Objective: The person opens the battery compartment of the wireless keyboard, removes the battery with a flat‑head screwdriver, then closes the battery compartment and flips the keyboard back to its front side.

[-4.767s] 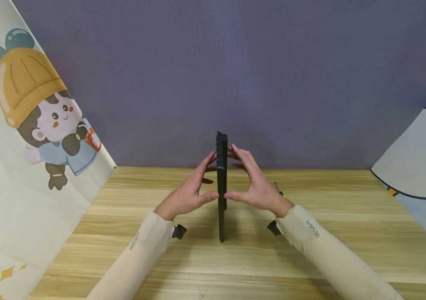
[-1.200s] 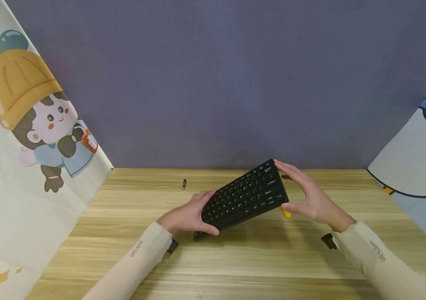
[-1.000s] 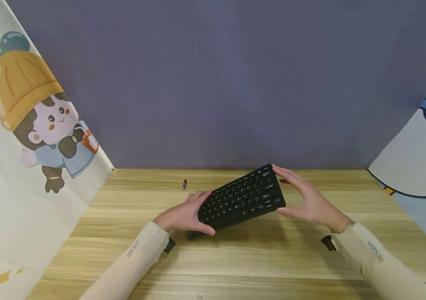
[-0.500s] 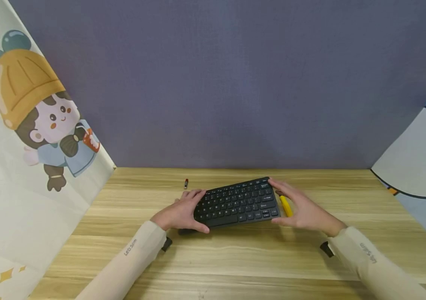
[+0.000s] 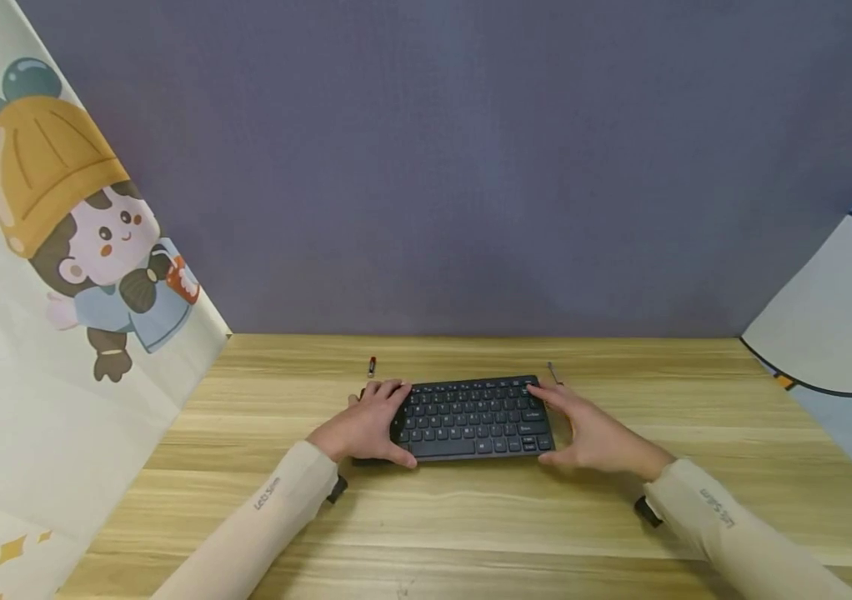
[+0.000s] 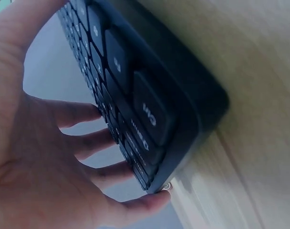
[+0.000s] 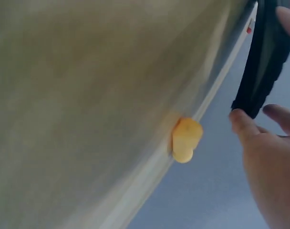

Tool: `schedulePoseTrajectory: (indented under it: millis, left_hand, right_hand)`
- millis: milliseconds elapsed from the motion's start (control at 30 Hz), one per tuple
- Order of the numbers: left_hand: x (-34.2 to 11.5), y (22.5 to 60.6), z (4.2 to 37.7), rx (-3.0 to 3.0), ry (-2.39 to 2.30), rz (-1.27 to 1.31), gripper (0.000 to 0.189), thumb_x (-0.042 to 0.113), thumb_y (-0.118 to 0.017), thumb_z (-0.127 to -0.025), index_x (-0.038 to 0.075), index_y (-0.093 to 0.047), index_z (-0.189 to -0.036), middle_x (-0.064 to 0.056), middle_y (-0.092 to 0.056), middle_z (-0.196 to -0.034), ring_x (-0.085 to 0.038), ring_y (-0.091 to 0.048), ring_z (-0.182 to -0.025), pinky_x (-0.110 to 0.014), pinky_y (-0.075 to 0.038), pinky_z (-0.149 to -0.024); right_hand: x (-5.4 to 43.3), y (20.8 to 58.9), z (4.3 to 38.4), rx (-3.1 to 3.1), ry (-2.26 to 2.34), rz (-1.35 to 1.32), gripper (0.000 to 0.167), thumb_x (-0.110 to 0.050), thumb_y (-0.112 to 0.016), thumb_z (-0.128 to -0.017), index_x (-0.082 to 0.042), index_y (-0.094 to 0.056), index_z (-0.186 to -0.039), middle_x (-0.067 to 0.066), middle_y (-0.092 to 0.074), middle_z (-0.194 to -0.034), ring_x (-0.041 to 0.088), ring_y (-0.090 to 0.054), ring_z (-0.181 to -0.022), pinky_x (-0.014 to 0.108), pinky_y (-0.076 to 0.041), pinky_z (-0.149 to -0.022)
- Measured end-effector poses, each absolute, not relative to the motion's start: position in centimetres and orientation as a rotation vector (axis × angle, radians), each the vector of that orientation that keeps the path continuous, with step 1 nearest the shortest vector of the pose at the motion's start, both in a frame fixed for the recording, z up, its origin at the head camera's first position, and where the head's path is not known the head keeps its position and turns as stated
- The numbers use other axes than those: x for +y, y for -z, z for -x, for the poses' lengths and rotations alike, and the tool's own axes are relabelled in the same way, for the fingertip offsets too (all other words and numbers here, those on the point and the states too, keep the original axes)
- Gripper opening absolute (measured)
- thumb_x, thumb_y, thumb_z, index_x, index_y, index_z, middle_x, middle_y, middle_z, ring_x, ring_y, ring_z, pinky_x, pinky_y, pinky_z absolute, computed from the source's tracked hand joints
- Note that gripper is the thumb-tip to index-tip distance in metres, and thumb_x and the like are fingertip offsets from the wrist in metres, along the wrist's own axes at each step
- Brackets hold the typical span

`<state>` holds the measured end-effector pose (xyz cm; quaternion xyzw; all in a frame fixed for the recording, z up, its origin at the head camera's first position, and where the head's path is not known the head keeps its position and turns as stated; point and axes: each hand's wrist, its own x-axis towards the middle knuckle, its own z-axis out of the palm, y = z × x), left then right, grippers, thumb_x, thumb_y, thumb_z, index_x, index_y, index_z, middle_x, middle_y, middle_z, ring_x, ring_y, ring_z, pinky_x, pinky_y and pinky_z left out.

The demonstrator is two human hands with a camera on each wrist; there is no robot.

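Note:
A black keyboard (image 5: pixel 474 421) faces keys-up near the middle of the wooden table, its long side nearly level across the head view. At its left end my left hand (image 5: pixel 369 423) holds it, thumb at the front edge and fingers over the back edge. My right hand (image 5: pixel 594 429) holds the right end between thumb and fingers. The left wrist view shows the keyboard corner (image 6: pixel 183 109) with the Ctrl key close to the tabletop. Part of the keyboard (image 7: pixel 264 57) appears in the right wrist view, with fingertips (image 7: pixel 240 119) at its corner. Whether it touches the table I cannot tell.
Behind the keyboard lies a small red and black item (image 5: pixel 372 367). A thin metal shaft (image 5: pixel 553 372) shows behind my right hand, which hides the rest; a yellow handle (image 7: pixel 187 138) appears in the right wrist view. A grey panel (image 5: pixel 471 167) stands at the table's back.
The keyboard, on edge at first between both hands, has turned keys-up, come down and levelled as its right end lowered. The right hand has moved over the yellow handle, hiding it in the head view.

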<state>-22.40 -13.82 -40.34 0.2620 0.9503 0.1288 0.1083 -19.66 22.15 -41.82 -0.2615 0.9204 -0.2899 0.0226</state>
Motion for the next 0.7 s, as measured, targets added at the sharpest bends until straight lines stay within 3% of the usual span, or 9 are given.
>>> schedulePoseTrajectory:
  millis: [533, 700]
  left_hand:
    - [-13.1, 40.6, 22.2, 2.815, -0.282, -0.751, 0.116, 0.063, -0.080, -0.059, 0.009, -0.029, -0.149, -0.014, -0.025, -0.151, -0.040, -0.022, -0.134, -0.064, -0.025, -0.098]
    - [-13.6, 39.9, 22.2, 2.758, -0.354, -0.760, 0.107, 0.063, -0.071, -0.071, 0.012, -0.021, -0.152, -0.014, -0.017, -0.154, -0.041, -0.013, -0.138, -0.066, -0.018, -0.101]
  right_hand:
    - [21.3, 42.1, 19.4, 2.791, 0.741, 0.703, 0.100, -0.031, -0.087, -0.066, -0.005, -0.034, -0.146, 0.030, -0.023, -0.147, 0.049, -0.033, -0.127, 0.059, -0.036, -0.095]
    - [21.3, 41.3, 19.4, 2.802, 0.766, 0.710, 0.096, -0.046, -0.078, -0.074, -0.007, -0.031, -0.148, 0.022, -0.018, -0.151, 0.045, -0.025, -0.133, 0.060, -0.032, -0.098]
